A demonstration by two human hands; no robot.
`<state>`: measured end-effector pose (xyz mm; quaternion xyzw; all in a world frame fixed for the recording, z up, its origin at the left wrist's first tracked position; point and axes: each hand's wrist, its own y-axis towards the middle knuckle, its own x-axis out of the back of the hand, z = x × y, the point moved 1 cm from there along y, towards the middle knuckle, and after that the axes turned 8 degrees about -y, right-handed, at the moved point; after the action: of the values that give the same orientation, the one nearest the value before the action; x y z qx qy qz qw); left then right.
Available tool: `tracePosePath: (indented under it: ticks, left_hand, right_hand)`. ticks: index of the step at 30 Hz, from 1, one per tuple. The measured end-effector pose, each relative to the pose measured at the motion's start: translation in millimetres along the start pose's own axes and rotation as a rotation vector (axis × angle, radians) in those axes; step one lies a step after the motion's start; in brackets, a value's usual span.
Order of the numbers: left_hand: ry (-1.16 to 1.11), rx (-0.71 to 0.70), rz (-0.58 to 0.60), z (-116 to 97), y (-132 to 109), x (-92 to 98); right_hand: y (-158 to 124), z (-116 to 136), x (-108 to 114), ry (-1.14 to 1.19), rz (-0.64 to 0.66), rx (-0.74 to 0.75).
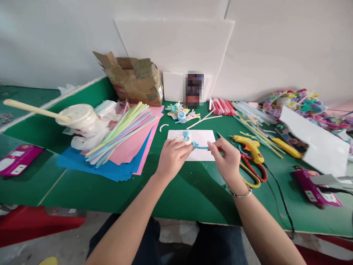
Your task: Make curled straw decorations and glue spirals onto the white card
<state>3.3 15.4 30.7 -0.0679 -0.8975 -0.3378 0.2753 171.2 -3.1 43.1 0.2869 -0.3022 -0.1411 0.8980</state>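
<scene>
My left hand (172,157) is closed on a small pipe-cleaner figure (185,137), cream with a light blue tuft, held over a white card (202,137) on the green table (82,191). A blue pipe cleaner (200,147) runs from the figure to my right hand (226,158), whose fingers pinch its free end. A thin bracelet sits on my right wrist. Both hands hover just above the table, close together.
Left: pink and blue paper sheets (121,162) under a bundle of pastel pipe cleaners (121,132), a cup with a stick (77,116), a cardboard box (135,79). Right: yellow glue gun (249,145), scissors (252,171), red sticks (222,106), finished figures (180,112), a purple box (314,187).
</scene>
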Motion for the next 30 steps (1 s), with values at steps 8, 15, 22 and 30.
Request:
tracePosePath:
  ticks: [8,15,22,30]
  left_hand:
    - [-0.5,0.391,0.104,-0.7,2.6,-3.3]
    - [-0.475,0.271,0.281,-1.7,3.0,-2.6]
    - [-0.664,0.254,0.362,-8.5,1.2,-2.0]
    - [-0.678,0.223,0.286,-10.9,-0.7,-4.7]
  right_hand:
    - [1.1,1.7,1.3,0.029,0.107,0.102]
    - [1.0,-4.2,1.1,0.132,0.076,-0.129]
    - [3.5,-14.5,-7.1,0.391,0.173,-0.446]
    - [0.0,-13.6,-19.1,0.647,0.436,-0.69]
